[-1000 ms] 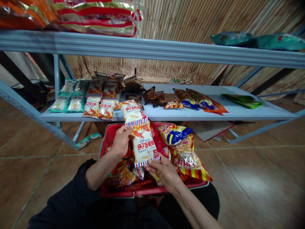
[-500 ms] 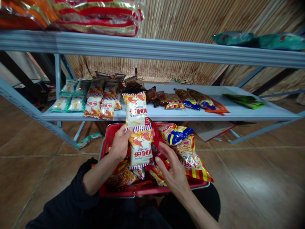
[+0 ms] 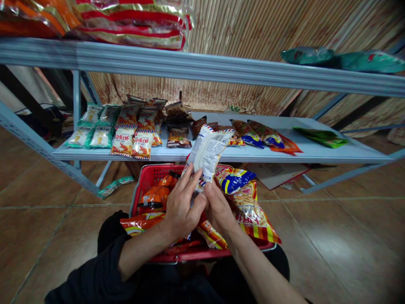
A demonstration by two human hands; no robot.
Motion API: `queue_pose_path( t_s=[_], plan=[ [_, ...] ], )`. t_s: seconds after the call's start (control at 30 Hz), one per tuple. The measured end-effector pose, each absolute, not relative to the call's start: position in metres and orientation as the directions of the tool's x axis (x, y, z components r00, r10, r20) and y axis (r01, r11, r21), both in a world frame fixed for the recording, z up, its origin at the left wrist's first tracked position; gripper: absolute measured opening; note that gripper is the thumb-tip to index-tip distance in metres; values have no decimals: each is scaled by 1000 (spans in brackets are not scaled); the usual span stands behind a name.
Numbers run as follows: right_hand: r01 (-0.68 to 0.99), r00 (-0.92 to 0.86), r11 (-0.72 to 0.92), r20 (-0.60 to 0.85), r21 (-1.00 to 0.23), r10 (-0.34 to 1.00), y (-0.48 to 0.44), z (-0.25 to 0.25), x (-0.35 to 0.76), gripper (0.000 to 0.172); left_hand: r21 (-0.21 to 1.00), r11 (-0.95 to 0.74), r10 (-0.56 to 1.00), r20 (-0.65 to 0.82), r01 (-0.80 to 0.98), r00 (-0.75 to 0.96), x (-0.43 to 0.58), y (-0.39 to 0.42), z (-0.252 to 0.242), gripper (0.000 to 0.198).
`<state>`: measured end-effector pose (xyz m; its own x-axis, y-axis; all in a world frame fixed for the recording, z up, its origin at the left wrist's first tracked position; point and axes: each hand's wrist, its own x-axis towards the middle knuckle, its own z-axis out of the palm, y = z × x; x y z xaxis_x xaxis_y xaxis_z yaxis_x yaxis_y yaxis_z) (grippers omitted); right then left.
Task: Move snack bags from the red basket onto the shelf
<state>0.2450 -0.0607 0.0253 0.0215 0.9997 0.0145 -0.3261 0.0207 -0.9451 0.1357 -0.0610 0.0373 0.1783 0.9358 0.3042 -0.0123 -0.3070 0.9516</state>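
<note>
A joined pair of snack bags (image 3: 207, 152) is tilted above the red shopping basket, the upper bag showing its grey-white printed back. My right hand (image 3: 218, 207) is closed on the strip near the seam, thumb and fingers pinching it. My left hand (image 3: 183, 207) lies over the left side of the bags, fingers along the upper one and thumb lower down; the lower bag is mostly hidden behind it. Beneath both hands, the red basket (image 3: 147, 173) holds orange packets (image 3: 155, 196) at left and prawn cracker bags (image 3: 248, 202) at right.
A blue-grey metal shelf (image 3: 316, 157) stands just behind the basket. On it are green-white packets (image 3: 101, 137), shrimp-picture bags (image 3: 142, 143), brown packets (image 3: 179, 137) and a flat green bag (image 3: 319, 136). An upper shelf beam (image 3: 202, 69) crosses overhead. Packets (image 3: 109, 189) lie on the tiled floor.
The joined bags have turned from printed front to back and tilted to the right. My right hand has closed on them, and my left hand has moved right, across them. Orange packets are now uncovered.
</note>
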Motion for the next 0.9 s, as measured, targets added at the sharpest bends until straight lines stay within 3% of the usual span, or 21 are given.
queue_pose_path(
  t_s=[0.13,0.27,0.33,0.4,0.5,0.7,0.9],
  plan=[
    [-482,81,-105,-163,-870,983,-48,23,252,47,954,-300,929,287,20,235,130,-57,36,39],
    [-547,58,-181,-253,-818,966,-35,20,265,40,976,-219,973,218,11,72,115,-36,23,28],
    [-561,21,-206,-262,-802,965,-31,18,269,37,999,-10,997,13,-47,71,109,-28,14,34],
    [-570,-23,-217,-248,-793,969,-29,14,272,37,958,251,953,-220,-136,207,106,-25,6,38],
    [-576,-44,-217,-235,-788,971,-26,10,276,39,880,430,861,-332,-201,386,104,-28,-2,39],
    [-535,96,-86,-162,-841,982,-15,12,283,38,959,250,931,-201,-131,305,96,-38,-15,32],
    [-506,99,-128,-205,-853,974,-7,18,273,34,978,203,916,-177,-36,359,89,-52,-26,22]
  ],
)
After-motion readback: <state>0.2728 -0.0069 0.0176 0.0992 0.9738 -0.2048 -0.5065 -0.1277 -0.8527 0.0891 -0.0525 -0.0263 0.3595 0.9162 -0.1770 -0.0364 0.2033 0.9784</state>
